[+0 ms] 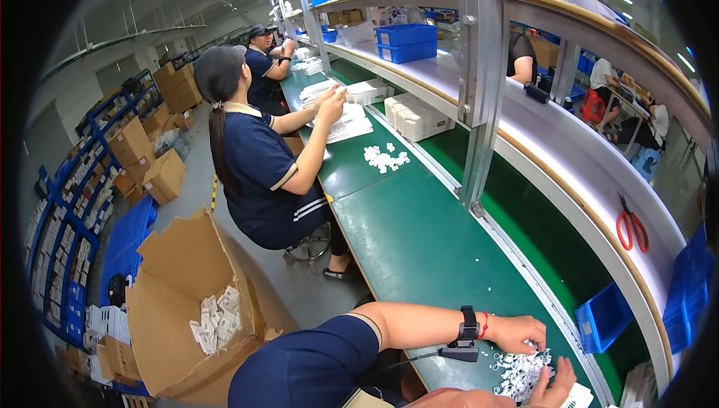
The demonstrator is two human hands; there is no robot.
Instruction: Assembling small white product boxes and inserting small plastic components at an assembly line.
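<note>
A heap of small white plastic parts (pixel 517 374) lies on the green bench top at the near right. My left hand (pixel 517 333) reaches over its far side with the fingers bent down and drawn together at the pieces. Whatever is between those fingertips is too small to make out. On that wrist are a black band with a small dark device (pixel 464 333) and a red bracelet (pixel 484 324). At the heap's near right side is my right hand (pixel 554 387), its fingers apart, beside a white flat piece (pixel 578 396) at the bench edge.
A large open carton (pixel 168 258) with white pieces stands at left. Farther along the bench (pixel 389 221), a co-worker (pixel 251 153) handles something white near another small white pile (pixel 386 158). Right are a metal post (pixel 479 93), blue bin (pixel 604 318) and red-handled scissors (pixel 631 227) on a shelf.
</note>
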